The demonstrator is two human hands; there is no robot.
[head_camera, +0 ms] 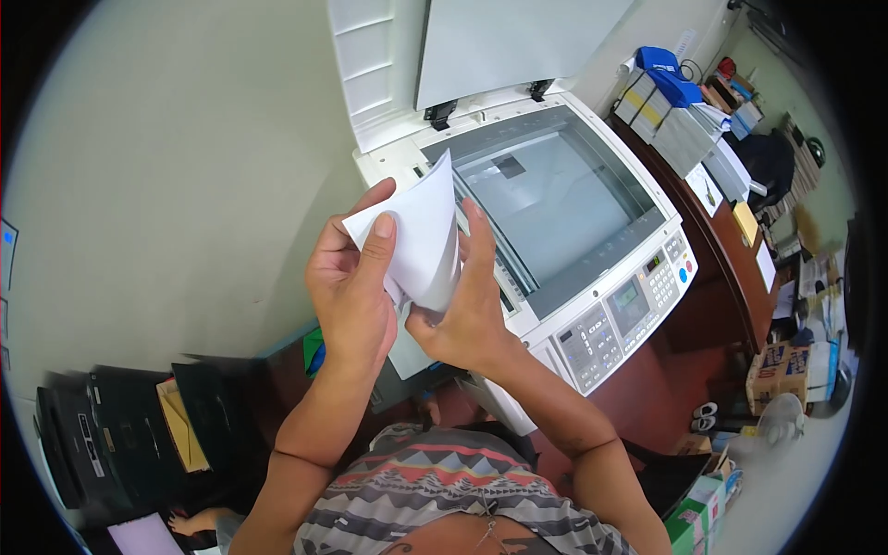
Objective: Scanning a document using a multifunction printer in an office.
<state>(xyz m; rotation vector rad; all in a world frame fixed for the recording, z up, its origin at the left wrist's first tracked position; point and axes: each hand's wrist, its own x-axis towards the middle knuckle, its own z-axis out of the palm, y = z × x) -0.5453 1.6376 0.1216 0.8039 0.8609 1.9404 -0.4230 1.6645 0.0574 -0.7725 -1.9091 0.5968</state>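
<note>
White paper sheets, bent and curled, are held up between my two hands. My left hand pinches their left edge, with the thumb lying on top. Along the right and lower side, my right hand cups the curled part, its fingers partly hidden behind the paper. Beyond them stands a photocopier with its lid raised. Its glass is exposed, with a small dark grey patch near the far left corner. The control panel with buttons and a lit display runs along the near right side.
To the right, a brown wooden desk carries paper stacks and a blue cloth item. Black printers stand at lower left, near another person's hand. A cardboard box and fan are at far right.
</note>
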